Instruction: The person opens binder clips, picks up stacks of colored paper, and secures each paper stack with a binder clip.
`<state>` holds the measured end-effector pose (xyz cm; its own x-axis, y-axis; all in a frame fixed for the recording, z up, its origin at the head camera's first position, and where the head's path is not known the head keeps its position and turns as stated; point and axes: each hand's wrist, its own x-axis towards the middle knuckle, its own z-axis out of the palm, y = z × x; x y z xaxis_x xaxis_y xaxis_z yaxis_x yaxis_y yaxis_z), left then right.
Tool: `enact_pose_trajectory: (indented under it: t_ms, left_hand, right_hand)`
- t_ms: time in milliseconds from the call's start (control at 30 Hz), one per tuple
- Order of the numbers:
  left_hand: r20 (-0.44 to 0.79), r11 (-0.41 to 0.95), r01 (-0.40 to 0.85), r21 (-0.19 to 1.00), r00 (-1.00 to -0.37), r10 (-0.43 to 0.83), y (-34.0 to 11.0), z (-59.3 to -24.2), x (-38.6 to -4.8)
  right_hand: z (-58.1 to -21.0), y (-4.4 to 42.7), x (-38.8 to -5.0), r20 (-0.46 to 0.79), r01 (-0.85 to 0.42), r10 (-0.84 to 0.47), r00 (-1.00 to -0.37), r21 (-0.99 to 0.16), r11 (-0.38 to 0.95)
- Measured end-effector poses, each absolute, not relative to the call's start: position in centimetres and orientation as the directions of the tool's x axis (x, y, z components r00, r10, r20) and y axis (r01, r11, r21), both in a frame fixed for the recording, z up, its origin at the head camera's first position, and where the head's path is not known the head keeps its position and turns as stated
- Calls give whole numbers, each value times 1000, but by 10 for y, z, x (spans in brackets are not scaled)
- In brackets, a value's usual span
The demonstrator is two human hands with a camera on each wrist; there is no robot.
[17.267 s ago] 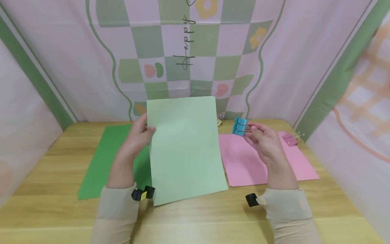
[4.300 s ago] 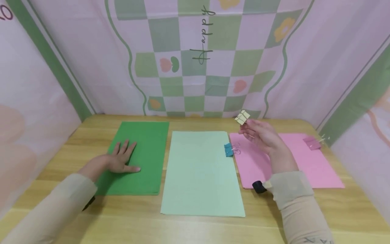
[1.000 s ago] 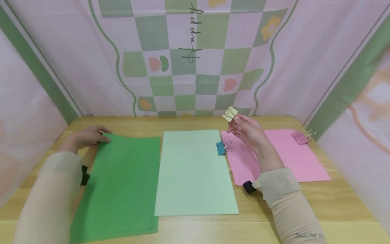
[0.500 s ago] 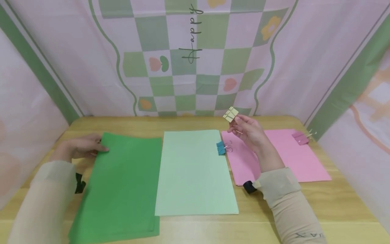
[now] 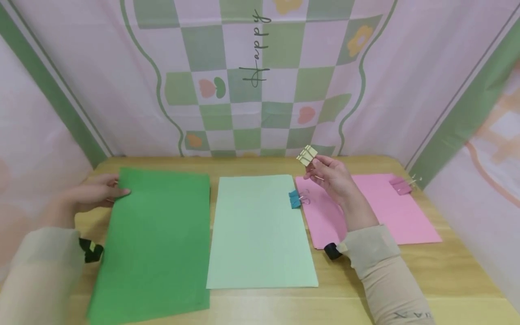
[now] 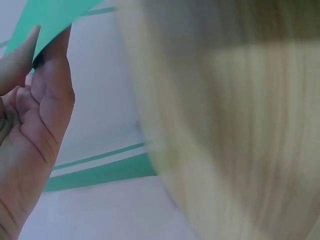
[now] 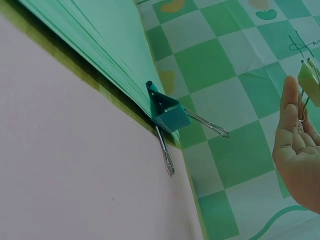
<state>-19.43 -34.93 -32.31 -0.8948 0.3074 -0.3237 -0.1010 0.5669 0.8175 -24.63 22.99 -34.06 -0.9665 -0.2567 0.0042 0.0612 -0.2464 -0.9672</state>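
Note:
My left hand [image 5: 91,194] pinches the upper left edge of the dark green paper stack [image 5: 156,243], thumb on the front and fingers behind. The sheets are raised off the table there. In the left wrist view, a corner of the green paper [image 6: 55,22] sits between thumb and fingers. My right hand [image 5: 335,178] holds a pale yellow binder clip [image 5: 307,155] by its wire handles above the pink paper. In the middle lies the light green paper stack [image 5: 260,230], a blue binder clip [image 5: 295,198] biting its right edge; the right wrist view shows this blue clip [image 7: 170,115] closely.
To the right lies the pink paper stack [image 5: 394,212], with a pink binder clip [image 5: 401,185] at its upper right edge. A patterned cloth [image 5: 243,90] hangs behind the wooden table [image 5: 260,307], with more cloth at both sides.
Earlier the light green stack was held up; now it lies clipped in blue. My left hand went from flat on the green stack to pinching its edge, then leftward with it. The right hand barely moved lately.

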Motion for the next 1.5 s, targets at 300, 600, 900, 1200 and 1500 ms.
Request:
enact_pose_trajectory:
  t_ms: [300, 600, 900, 1200, 1500]
  left_hand:
    - [-50, 572, 82, 816, -976, 211, -350, -309, -170]
    - [172, 456, 267, 849, -956, 238, -331, -289, -161]
    - [308, 279, 333, 901, -943, 128, -301, -263, -149]
    - [448, 281, 454, 845, -890, 90, -284, -242, -141]
    - [591, 75, 593, 802, -805, 45, -280, -224, -134]
  right_hand:
    - [-343, 229, -245, 20, 32, -247, -969, -979, -203]
    - [-339, 231, -243, 46, 0, -230, -972, -980, -197]
    - [-334, 229, -240, 61, -4, -258, -964, -977, -215]
    - [-328, 224, -235, 87, -38, -252, -964, -980, -193]
    - [-326, 220, -233, 89, -50, -247, -965, -986, -161]
